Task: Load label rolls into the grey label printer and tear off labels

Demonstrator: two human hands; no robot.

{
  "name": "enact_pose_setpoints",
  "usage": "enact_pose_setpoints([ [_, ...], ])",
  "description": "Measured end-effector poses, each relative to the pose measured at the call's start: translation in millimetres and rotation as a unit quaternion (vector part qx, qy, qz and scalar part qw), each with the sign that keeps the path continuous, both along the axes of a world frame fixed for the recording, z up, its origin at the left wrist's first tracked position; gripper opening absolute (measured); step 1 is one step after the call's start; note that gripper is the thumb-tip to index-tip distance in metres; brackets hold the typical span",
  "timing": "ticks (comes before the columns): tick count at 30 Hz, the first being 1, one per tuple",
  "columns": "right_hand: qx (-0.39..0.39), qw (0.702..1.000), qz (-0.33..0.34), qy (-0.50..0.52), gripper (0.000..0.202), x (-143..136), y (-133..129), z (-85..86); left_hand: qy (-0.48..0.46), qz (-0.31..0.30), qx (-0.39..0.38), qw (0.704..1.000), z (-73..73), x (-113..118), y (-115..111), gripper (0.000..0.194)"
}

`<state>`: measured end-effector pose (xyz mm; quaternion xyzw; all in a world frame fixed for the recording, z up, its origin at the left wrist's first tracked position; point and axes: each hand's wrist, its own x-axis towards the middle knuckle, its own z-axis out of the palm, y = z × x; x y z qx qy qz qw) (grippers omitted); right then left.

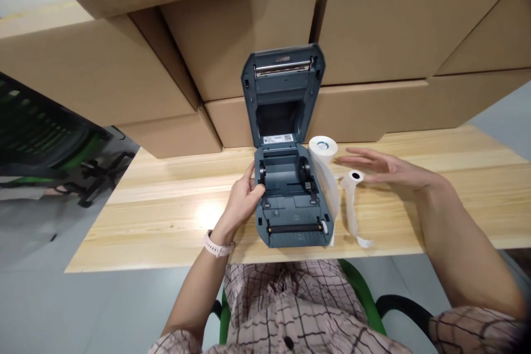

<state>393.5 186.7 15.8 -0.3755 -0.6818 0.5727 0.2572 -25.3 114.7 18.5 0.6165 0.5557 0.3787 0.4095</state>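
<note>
A dark grey label printer (286,204) stands on the wooden table with its lid (283,94) raised and its inner bay bare of paper. My left hand (244,196) grips the printer's left side, thumb over the rim. Right of the printer sits a large white label roll (323,147), its loose strip running down along the printer's side. A smaller white paper roll (355,177) stands farther right, with a tail curling toward the front edge. Over and beside that small roll, my right hand (388,168) is open with fingers stretched out; whether it touches the roll I cannot tell.
Large cardboard boxes (373,16) are stacked along the back of the wooden table (166,215), close behind the raised lid. A black and green chair (50,127) stands on the floor at left. The table's front edge runs just before my lap.
</note>
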Motion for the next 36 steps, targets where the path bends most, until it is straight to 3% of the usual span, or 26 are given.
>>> enact_pose_setpoints([
  [3, 0.014, 0.999, 0.032, -0.009, 0.043, -12.7, -2.1, -14.1, 0.007, 0.006, -0.005, 1.000, -0.2, 0.5, 0.0, 0.078],
  [6, 0.013, 0.999, 0.041, -0.005, 0.027, -20.9, -2.5, -10.5, 0.012, 0.015, -0.011, 1.000, 0.8, 1.2, -0.1, 0.082],
  [8, 0.033, 0.998, 0.028, 0.036, 0.029, -23.9, -8.3, 6.0, 0.009, 0.012, -0.012, 1.000, 2.0, 1.7, -0.5, 0.081],
  [11, 0.101, 0.989, 0.051, 0.091, 0.032, -46.2, -26.2, 45.7, 0.003, 0.004, -0.012, 1.000, 3.6, 2.2, -1.0, 0.079],
  [14, 0.198, 0.975, 0.096, -0.038, 0.035, -98.1, -44.5, 80.2, 0.001, 0.008, -0.010, 1.000, 2.8, 2.0, -0.5, 0.080],
  [16, 0.273, 0.946, 0.096, -0.142, 0.036, -136.3, -50.4, 87.7, -0.003, 0.006, -0.006, 1.000, 0.9, 1.4, 0.4, 0.080],
  [19, 0.345, 0.903, 0.105, -0.235, 0.039, -173.8, -49.8, 76.5, -0.007, -0.004, -0.003, 1.000, -0.7, 0.6, 1.2, 0.079],
  [22, 0.365, 0.878, 0.110, -0.289, 0.040, -181.8, -46.9, 60.3, 0.013, -0.007, -0.002, 1.000, 1.3, 0.5, 0.9, 0.081],
  [29, 0.415, 0.882, 0.077, -0.211, 0.040, -172.2, -52.6, 43.7, 0.043, -0.005, 0.007, 0.999, 4.2, 1.0, 1.0, 0.083],
  [33, 0.456, 0.875, 0.081, -0.141, 0.035, -171.6, -68.6, 33.5, 0.046, -0.008, 0.003, 0.999, 6.7, 1.5, -0.4, 0.083],
  [36, 0.436, 0.882, 0.088, -0.156, 0.036, -166.1, -84.1, 35.4, 0.043, -0.005, 0.004, 0.999, 9.2, 2.2, -1.7, 0.080],
])
